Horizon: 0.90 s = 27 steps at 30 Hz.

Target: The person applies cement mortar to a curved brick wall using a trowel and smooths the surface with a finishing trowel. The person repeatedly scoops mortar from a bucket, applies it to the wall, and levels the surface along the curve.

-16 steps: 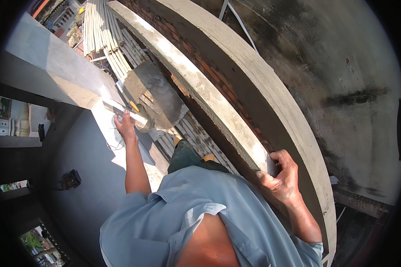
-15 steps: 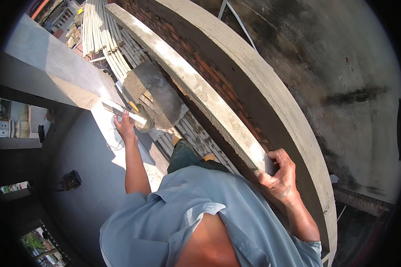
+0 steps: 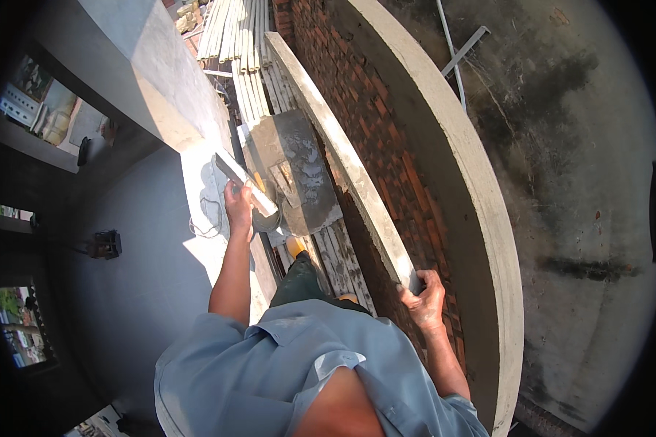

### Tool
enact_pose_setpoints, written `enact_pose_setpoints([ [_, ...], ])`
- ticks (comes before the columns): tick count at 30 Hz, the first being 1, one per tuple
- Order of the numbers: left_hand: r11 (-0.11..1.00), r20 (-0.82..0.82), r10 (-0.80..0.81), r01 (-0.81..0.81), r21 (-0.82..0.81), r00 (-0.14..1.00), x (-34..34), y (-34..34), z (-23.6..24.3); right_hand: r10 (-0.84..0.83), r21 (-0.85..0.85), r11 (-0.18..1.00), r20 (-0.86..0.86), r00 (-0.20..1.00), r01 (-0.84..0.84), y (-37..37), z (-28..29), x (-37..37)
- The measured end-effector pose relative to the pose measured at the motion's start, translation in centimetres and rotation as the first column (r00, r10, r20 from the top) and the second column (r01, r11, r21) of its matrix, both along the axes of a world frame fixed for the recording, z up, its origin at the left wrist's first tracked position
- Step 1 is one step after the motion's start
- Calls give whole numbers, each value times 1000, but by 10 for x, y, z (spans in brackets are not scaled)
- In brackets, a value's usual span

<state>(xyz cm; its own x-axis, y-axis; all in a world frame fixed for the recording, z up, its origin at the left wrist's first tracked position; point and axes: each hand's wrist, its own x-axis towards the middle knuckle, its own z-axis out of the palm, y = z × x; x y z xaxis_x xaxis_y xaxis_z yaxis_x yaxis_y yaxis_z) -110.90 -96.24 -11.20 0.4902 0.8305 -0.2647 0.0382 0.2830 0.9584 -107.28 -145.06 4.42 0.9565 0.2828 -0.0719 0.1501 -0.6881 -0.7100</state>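
My right hand (image 3: 426,298) is wrapped round the near end of a long, pale, mortar-stained plank (image 3: 342,156). The plank slants away along a brick wall (image 3: 393,167). My left hand (image 3: 239,207) is closed on a short, straight, pale bar (image 3: 264,202) whose exact kind I cannot make out. Just beyond that bar, a yellow handle (image 3: 259,179) shows above a round container (image 3: 270,221), partly hidden by the bar. A grey board smeared with wet mortar (image 3: 302,156) lies between the bar and the plank.
Bamboo poles (image 3: 233,33) and boards (image 3: 339,262) lie underfoot and stretch away. A grey rendered ledge (image 3: 481,189) tops the brick wall on my right. A white sill (image 3: 200,182) with a loop of wire (image 3: 208,215) and a pillar (image 3: 153,65) stand on my left.
The plank now sits lower against the wall, and more brick shows beside it. My right hand has come down and inward with it. The view has turned; my left hand still holds the bar.
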Motion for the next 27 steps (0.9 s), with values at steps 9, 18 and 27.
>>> enact_pose_setpoints([
  [9,984,-179,96,-121,-130,979,-30,91,-9,23,117,993,-151,988,-5,145,-74,120],
  [18,975,-194,145,-174,-139,970,-30,156,-21,130,313,950,-344,930,-17,273,-101,217],
  [27,988,-165,103,-120,-99,981,-14,204,5,517,559,829,-741,428,-34,330,-13,303],
])
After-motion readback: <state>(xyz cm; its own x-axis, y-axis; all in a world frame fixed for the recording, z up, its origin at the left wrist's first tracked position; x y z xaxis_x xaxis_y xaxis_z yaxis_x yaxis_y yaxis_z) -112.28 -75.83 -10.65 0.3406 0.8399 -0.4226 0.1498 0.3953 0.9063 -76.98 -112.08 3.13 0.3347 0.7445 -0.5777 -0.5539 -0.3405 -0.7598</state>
